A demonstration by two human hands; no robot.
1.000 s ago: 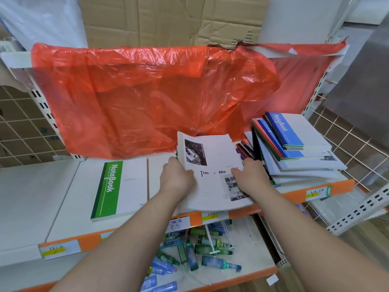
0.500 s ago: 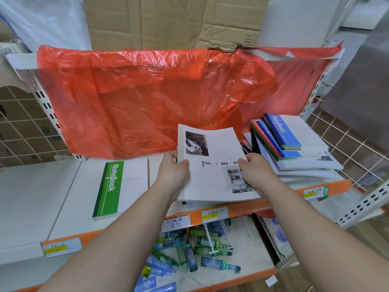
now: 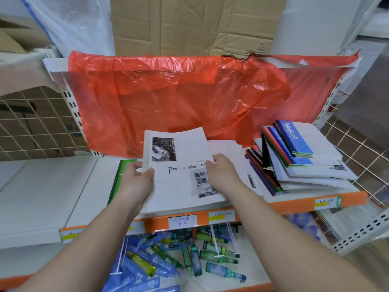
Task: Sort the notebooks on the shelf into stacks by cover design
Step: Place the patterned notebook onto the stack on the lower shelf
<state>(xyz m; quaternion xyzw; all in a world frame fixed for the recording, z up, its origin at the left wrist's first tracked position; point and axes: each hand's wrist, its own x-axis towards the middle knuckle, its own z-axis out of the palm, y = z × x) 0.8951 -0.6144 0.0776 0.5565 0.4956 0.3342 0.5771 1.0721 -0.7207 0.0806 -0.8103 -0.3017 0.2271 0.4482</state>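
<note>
From the head camera, I have the white paper-covered notebook printed with black-and-white photographs (image 3: pixel 179 171) held by both side edges. My left hand (image 3: pixel 136 182) clamps its left edge, thumb on the cover and fingers underneath. My right hand (image 3: pixel 223 175) curls over the right edge beside the lower photograph. The notebook is lifted off the white metal shelf (image 3: pixel 52 186), its far edge bowed, its near edge hanging over the shelf's orange front strip. That near edge looks thick, so I cannot tell whether I hold one book or several.

Under it on the left peeks the green-spined white notebook (image 3: pixel 116 180). Just right of my right hand lies another white notebook with a film-strip print (image 3: pixel 231 157), which I judge to be the same design. Farther right leans the untidy pile of red-, blue- and green-spined notebooks (image 3: pixel 294 165).

To do this well, I should carry my notebook right, clear of the green-spined one, and lower it flat onto its match. The spine should go to the same side and the corners should sit square before either hand lets go. The soft cover flexes, so I want support underneath until it rests. My right hand must stay clear of the leaning pile, which looks ready to slide.
</note>
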